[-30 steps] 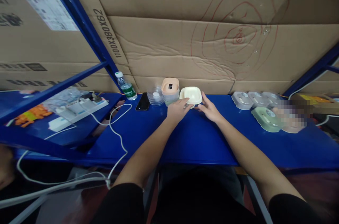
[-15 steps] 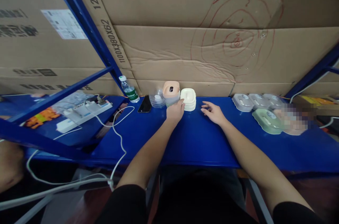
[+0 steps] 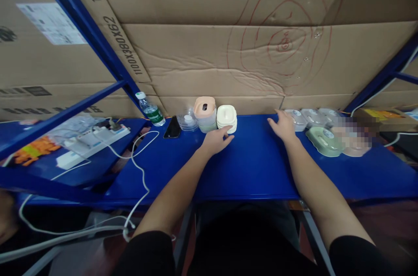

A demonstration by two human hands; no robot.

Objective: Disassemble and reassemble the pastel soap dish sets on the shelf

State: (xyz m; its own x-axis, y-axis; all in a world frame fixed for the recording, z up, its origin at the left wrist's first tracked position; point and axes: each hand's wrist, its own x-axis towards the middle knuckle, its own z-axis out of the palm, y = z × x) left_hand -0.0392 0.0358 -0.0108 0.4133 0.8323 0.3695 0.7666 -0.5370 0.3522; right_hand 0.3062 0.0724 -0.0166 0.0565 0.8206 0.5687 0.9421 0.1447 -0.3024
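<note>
My left hand [image 3: 217,140] is open just in front of a stack of cream square lids [image 3: 226,115], its fingertips near or against the stack's lower front. Left of the lids stands a stack of square containers [image 3: 207,121] topped by a peach lid [image 3: 204,107] with a dark oval slot. Clear plastic tubs [image 3: 187,120] sit beside that stack. On the right, my right hand [image 3: 283,126] is open, thumb and fingers spread, holding nothing. It is close to the leftmost clear-lidded container [image 3: 298,120]; I cannot tell whether they touch.
A phone [image 3: 172,128] and a water bottle [image 3: 151,110] stand left on the blue table [image 3: 248,171]. A green container [image 3: 325,141] and pinkish one lie at right. White cables [image 3: 143,180] and a power strip [image 3: 93,145] are at left. Cardboard backs the table.
My right hand has moved right, towards the clear-lidded containers. My left hand has shifted from the container stack to the front of the cream lids. The camera view has turned slightly.
</note>
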